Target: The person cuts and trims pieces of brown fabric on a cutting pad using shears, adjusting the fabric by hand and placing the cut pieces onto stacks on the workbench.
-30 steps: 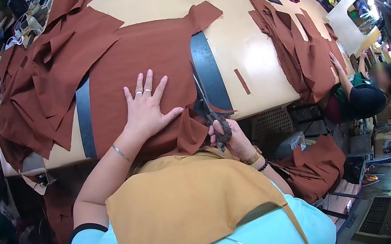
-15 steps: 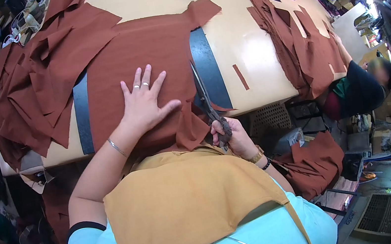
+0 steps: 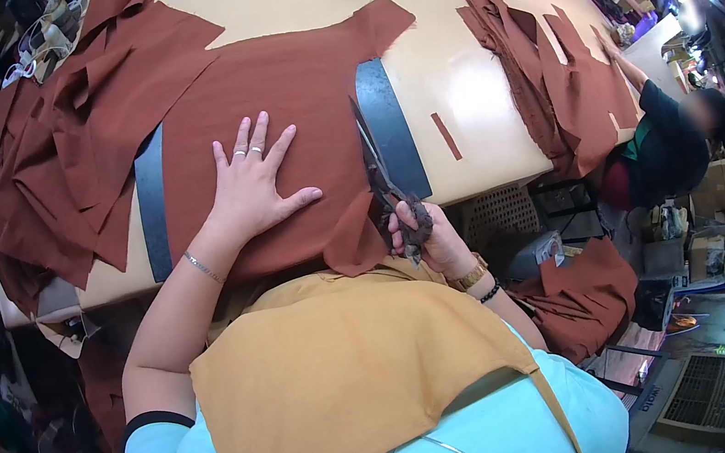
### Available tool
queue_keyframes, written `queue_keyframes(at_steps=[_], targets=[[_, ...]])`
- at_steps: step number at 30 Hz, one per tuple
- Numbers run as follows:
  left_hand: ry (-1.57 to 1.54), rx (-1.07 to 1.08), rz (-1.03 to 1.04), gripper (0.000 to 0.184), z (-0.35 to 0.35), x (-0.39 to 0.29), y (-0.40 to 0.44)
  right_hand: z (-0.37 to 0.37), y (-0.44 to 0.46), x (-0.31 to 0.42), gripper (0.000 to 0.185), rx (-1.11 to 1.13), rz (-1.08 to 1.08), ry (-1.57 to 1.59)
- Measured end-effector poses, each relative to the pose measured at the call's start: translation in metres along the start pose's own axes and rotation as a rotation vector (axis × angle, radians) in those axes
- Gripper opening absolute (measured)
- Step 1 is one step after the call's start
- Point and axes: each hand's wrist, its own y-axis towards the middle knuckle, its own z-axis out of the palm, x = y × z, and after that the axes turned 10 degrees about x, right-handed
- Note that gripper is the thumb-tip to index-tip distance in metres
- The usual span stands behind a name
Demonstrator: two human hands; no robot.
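Note:
Reddish-brown cloth (image 3: 278, 90) lies spread over a dark blue board (image 3: 393, 129) that shows on both sides of it. Flat on the cloth rests my left hand (image 3: 256, 181), fingers spread, with rings on two of them. My right hand (image 3: 429, 236) is wrapped round the dark handles of large scissors (image 3: 374, 155) at the table's near edge. The blades point away from me along the cloth's right edge, slightly apart. Between my hands, a near corner of the cloth is folded up beside the scissors.
Crumpled brown cloth (image 3: 72, 137) is heaped at the left. More brown pieces (image 3: 561, 87) lie on the right of the pale table (image 3: 451, 66), near a co-worker (image 3: 665, 138). A thin brown strip (image 3: 446, 136) lies between. Brown cloth (image 3: 581, 298) also hangs below, right.
My left hand has shifted slightly left and away from me on the cloth. The scissor blades have opened a little, and the thin cloth strip beside them no longer shows. The co-worker's arm has moved.

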Motion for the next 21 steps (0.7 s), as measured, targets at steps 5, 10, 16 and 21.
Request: queue_keyframes(at_steps=[5,10,16,21], targets=[[-0.017,-0.014,0.001,0.095,0.001,0.002,-0.006,-0.004,-0.011,-0.01,0.03,-0.024,0.0,-0.029],[-0.007,-0.014,0.021,0.094,0.004,-0.002,-0.017,-0.005,-0.007,-0.01,0.032,0.005,0.013,-0.015],[0.015,0.047,-0.004,0.093,-0.001,-0.01,-0.025,-0.003,-0.003,-0.006,0.031,-0.012,0.02,-0.009],[-0.019,0.095,-0.017,0.091,-0.007,-0.008,-0.019,-0.004,-0.01,-0.008,0.031,0.004,0.008,-0.02]])
